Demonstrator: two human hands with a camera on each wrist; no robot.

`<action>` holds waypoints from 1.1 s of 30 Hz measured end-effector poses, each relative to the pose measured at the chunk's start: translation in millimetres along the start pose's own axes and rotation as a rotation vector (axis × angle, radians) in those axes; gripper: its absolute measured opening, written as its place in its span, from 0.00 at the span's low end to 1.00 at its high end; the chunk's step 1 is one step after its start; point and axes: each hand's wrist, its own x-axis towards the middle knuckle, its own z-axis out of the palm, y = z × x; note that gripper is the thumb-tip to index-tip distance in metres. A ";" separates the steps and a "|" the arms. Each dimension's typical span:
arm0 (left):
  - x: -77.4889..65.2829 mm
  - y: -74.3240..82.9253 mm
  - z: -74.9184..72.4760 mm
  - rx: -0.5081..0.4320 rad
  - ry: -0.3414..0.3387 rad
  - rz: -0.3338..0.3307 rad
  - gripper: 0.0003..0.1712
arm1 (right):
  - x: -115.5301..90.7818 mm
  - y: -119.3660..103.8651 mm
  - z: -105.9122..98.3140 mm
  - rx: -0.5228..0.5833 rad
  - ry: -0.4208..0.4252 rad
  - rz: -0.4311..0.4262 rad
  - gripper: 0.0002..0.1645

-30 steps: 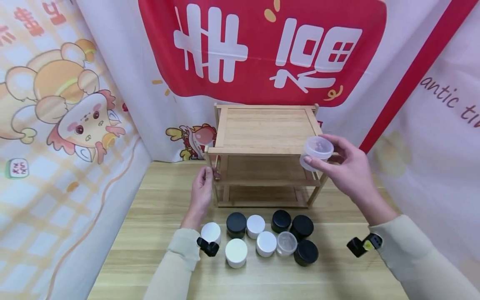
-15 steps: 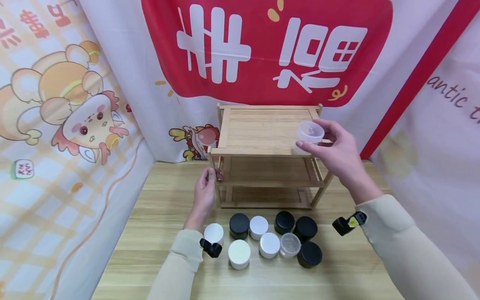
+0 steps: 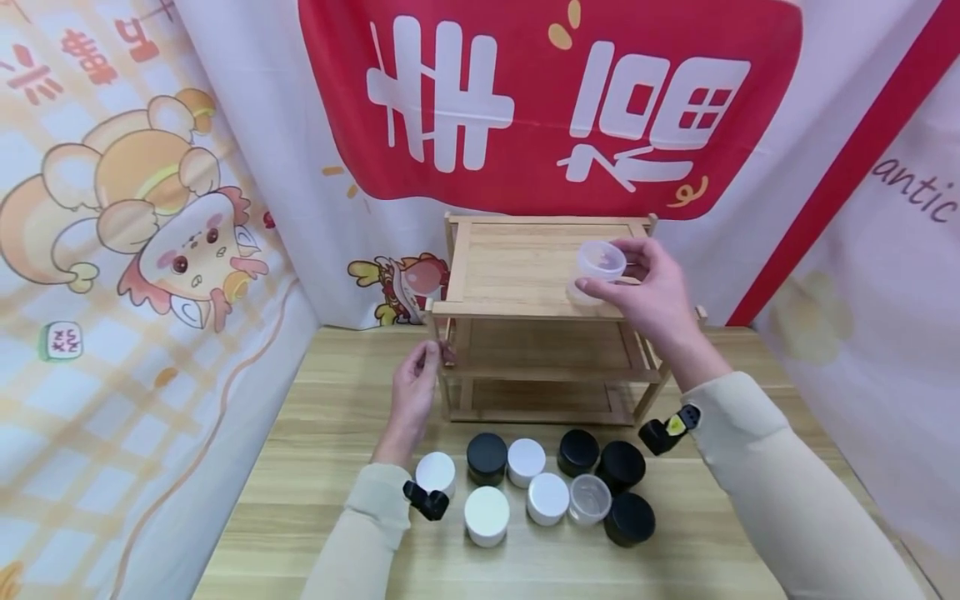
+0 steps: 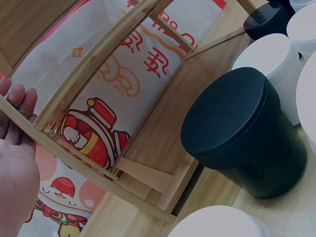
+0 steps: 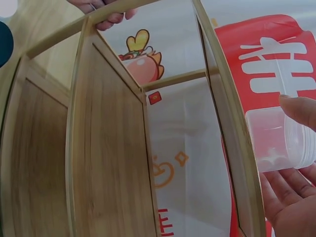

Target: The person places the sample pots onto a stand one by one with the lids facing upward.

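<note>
My right hand (image 3: pixel 656 287) holds a clear plastic jar (image 3: pixel 597 262) between thumb and fingers. The jar is upright, low over the front right part of the top board of a three-tier wooden shelf (image 3: pixel 517 258). In the right wrist view the jar's base (image 5: pixel 254 140) is right at that board, with my thumb on one side and fingers on the other. My left hand (image 3: pixel 416 387) grips the shelf's left front post. The left wrist view shows its fingers (image 4: pixel 22 101) curled round the wood.
On the table before the shelf stand several lidded jars, among them a black jar (image 3: pixel 487 458), a white jar (image 3: pixel 487 515) and a clear jar (image 3: pixel 589 500). A printed cloth (image 3: pixel 255 150) hangs behind and at both sides.
My right hand has carried the clear jar leftward and up from in front of the shelf to over its top board. My left hand keeps its grip on the post. The view has shifted slightly.
</note>
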 end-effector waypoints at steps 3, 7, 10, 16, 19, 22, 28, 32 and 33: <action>0.4 -0.9 -1.0 0.002 -0.002 -0.008 0.30 | 3.6 -0.7 6.2 0.003 -0.009 0.004 0.51; -0.4 -1.2 -0.3 0.018 -0.007 -0.015 0.30 | 7.4 -1.4 12.1 0.004 -0.014 0.016 0.51; -0.5 -1.7 0.7 0.024 -0.011 -0.002 0.30 | 9.9 -2.6 16.5 -0.007 -0.013 0.015 0.51; -0.8 -2.4 2.8 0.008 -0.008 0.025 0.28 | 15.8 -7.0 26.2 -0.023 -0.017 -0.002 0.51; -1.6 -2.4 2.6 0.003 -0.006 0.026 0.28 | 19.5 -9.7 31.4 -0.043 -0.015 0.009 0.53; -2.0 -2.4 1.8 -0.001 -0.004 0.026 0.28 | 25.2 -12.9 36.3 -0.055 -0.017 0.015 0.52; -1.9 -3.2 1.1 -0.006 -0.002 0.018 0.28 | 36.5 -18.5 45.4 -0.040 -0.036 0.059 0.50; -2.6 -2.5 1.4 -0.003 -0.009 0.004 0.29 | 40.9 -21.0 52.7 -0.003 -0.035 0.074 0.49; -2.9 -1.8 1.4 0.001 -0.009 0.002 0.30 | 42.1 -21.7 55.1 0.012 -0.032 0.075 0.49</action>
